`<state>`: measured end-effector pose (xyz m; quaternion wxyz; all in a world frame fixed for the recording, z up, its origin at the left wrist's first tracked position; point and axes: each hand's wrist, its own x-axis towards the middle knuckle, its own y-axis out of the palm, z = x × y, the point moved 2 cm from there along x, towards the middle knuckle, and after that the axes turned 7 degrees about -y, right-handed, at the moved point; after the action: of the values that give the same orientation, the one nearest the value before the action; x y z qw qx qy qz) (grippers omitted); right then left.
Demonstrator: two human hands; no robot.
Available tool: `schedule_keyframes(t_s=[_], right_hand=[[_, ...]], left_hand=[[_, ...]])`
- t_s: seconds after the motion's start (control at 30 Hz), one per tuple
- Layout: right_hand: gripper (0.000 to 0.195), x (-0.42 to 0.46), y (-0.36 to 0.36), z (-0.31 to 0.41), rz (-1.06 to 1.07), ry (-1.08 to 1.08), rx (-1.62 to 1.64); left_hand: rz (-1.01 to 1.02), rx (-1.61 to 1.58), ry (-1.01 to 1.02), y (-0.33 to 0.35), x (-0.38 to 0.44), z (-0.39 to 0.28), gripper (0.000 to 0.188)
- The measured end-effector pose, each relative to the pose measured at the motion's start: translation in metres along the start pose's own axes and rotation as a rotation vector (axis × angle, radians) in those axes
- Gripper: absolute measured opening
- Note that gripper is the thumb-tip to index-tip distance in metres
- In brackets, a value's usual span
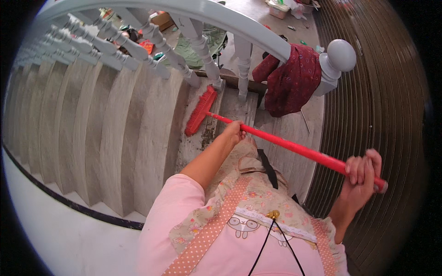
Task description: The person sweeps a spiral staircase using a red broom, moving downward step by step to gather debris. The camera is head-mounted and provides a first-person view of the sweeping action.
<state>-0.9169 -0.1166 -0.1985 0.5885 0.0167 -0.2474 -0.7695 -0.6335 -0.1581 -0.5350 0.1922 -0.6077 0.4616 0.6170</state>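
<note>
A red broom stretches across the staircase, its handle (293,146) held in both hands. My left hand (234,132) grips the shaft a short way behind the head. Near the far end of the handle, my right hand (361,172) is closed around it, slightly blurred. The bristled broom head (201,110) rests on a low stair tread (191,146), close to the foot of the balusters. Dark dirt (208,134) lies on the tread beside the bristles.
Stone steps (114,103) rise to the left beside a white wall (76,234). A white handrail (221,13) with turned balusters (203,46) runs along the far side. Dark red patterned cloth (293,82) drapes its end near the round-topped newel post (340,57). A ribbed shutter (366,114) stands right.
</note>
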Motion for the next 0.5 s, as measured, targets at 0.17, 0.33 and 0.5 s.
schedule_keyframes(t_s=[0.17,0.33,0.5], right_hand=[[0.023,-0.012,-0.055,0.055,0.139,-0.117,-0.053],[0.025,0.016,-0.089,0.075,0.425,-0.168,0.168],[0.009,0.007,-0.056,-0.006,0.441,-0.153,0.147]], left_hand=[[-0.049,-0.114,-0.011,0.025,-0.029,0.085,0.017],[-0.005,-0.164,0.128,0.056,-0.055,0.104,0.020],[-0.020,-0.334,0.296,0.007,-0.011,0.042,0.021]])
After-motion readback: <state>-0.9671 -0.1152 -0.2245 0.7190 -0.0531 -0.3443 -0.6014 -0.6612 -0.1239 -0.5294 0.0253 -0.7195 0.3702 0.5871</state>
